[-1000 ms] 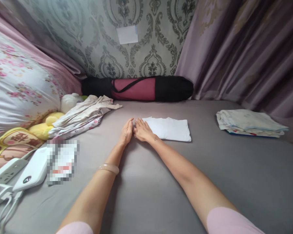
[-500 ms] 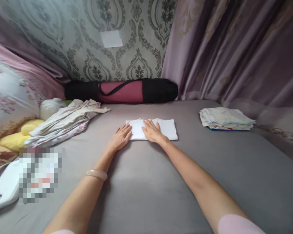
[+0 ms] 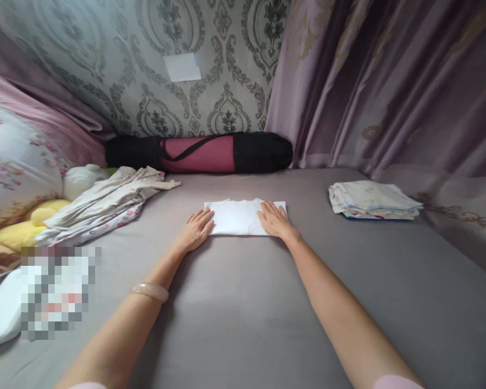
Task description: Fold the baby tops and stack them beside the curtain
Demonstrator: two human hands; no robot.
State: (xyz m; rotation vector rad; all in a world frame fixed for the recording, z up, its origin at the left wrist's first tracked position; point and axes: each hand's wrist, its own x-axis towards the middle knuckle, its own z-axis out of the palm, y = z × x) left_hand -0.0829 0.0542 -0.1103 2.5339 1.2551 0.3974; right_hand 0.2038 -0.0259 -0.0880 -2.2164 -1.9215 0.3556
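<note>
Head view: right hand (image 3: 276, 222), flat and open, has slid to the white folded cloth's (image 3: 237, 217) right end; left hand (image 3: 195, 231) stays flat at its left edge.

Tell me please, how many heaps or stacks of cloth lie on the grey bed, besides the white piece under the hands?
2. A loose heap of clothes lies at the left by the plush toys; a folded stack lies at the right near the curtain. More may be hidden outside the view.

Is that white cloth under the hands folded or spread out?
Folded: the white cloth is a compact, layered rectangle, with the left hand and right hand lying flat at its ends.
</note>
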